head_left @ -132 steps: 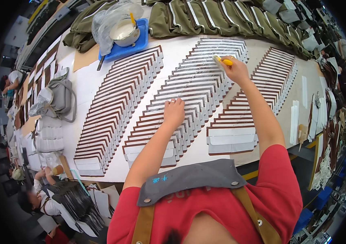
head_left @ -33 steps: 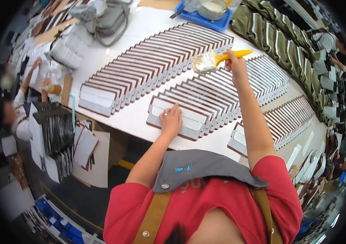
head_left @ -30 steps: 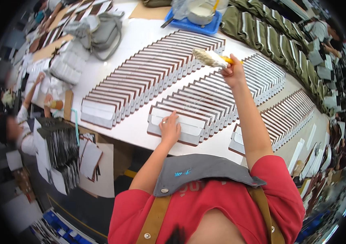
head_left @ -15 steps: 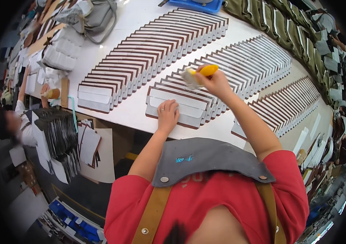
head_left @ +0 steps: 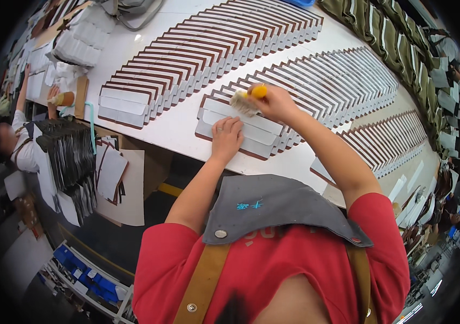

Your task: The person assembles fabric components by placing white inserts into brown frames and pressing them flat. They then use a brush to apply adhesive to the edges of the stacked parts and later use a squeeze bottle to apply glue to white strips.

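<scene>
A wide brush (head_left: 244, 103) with pale bristles and a yellow handle is gripped in my right hand (head_left: 276, 104). Its bristles are at the upper edge of the foremost pale grey panel (head_left: 260, 141), which has dark brown edges; whether they touch it I cannot tell. My left hand (head_left: 228, 138), with a ring on one finger, lies with its fingers on that panel. Behind it, several similar panels (head_left: 343, 81) overlap in a long slanting row.
Similar overlapping rows lie to the left (head_left: 187, 65) and right (head_left: 386, 140) on the white table (head_left: 181, 127). Olive-green bundles (head_left: 386, 40) line the far right edge. At left, a person (head_left: 22, 146) holds a hand near an amber container (head_left: 63, 99), beside stacked dark pieces (head_left: 68, 156).
My right hand has brought the brush left and nearer to my left hand, toward the front panel. My left hand stays on that panel. The whole view has shifted slightly.
</scene>
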Demonstrator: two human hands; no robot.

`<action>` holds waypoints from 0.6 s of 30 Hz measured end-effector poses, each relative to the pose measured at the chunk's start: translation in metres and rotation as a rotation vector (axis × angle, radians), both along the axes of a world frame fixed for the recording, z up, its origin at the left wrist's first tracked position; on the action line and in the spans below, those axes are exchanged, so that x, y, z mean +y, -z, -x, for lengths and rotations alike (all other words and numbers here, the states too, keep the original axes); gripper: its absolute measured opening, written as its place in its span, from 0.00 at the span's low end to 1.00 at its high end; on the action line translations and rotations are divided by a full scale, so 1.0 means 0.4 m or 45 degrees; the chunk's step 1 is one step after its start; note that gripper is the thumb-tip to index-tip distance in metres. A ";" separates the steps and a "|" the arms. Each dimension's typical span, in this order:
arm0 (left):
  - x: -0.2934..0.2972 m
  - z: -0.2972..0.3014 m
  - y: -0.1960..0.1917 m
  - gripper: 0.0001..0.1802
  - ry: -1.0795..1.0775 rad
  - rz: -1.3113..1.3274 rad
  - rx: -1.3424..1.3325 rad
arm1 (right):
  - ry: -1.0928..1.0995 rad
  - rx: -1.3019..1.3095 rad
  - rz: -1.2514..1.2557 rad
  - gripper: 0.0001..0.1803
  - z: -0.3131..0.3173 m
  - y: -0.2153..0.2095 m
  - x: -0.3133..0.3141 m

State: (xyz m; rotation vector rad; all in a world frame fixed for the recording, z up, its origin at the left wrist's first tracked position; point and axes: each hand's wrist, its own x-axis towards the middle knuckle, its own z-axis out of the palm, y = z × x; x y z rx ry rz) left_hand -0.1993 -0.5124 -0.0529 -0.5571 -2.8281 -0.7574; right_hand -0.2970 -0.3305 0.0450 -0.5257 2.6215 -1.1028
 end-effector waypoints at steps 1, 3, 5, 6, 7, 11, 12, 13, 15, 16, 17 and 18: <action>0.000 0.000 0.002 0.15 -0.007 0.007 0.010 | 0.007 0.143 -0.062 0.08 0.020 0.002 -0.007; -0.001 -0.002 0.004 0.15 -0.013 0.016 0.016 | -0.031 0.327 -0.018 0.07 0.026 0.002 -0.034; -0.002 -0.003 0.007 0.15 -0.013 0.019 0.006 | -0.157 0.337 0.124 0.07 0.009 0.005 -0.063; -0.003 -0.003 0.008 0.15 -0.013 0.021 0.007 | -0.277 0.291 0.156 0.07 -0.001 0.013 -0.071; -0.003 -0.002 0.009 0.15 -0.013 0.023 0.008 | -0.214 0.276 0.005 0.07 0.003 0.027 -0.073; -0.002 -0.006 0.007 0.15 -0.024 0.066 -0.026 | -0.087 0.282 0.118 0.07 0.042 0.010 -0.108; -0.002 -0.006 0.007 0.15 -0.022 0.067 -0.031 | -0.094 0.201 0.247 0.07 0.030 0.001 -0.118; -0.002 -0.006 0.007 0.15 -0.020 0.068 -0.036 | -0.100 0.120 0.376 0.07 0.023 -0.002 -0.126; -0.002 -0.006 0.008 0.16 -0.017 0.063 -0.020 | -0.143 0.206 0.091 0.07 0.038 0.024 -0.140; -0.002 -0.006 0.009 0.16 -0.017 0.057 0.001 | -0.049 0.255 0.068 0.08 0.050 0.031 -0.146; -0.001 -0.005 0.011 0.16 -0.015 0.052 0.022 | -0.058 0.296 0.048 0.08 0.053 0.038 -0.151; -0.002 -0.004 0.011 0.16 -0.010 0.051 0.025 | -0.064 0.336 0.031 0.08 0.057 0.024 -0.163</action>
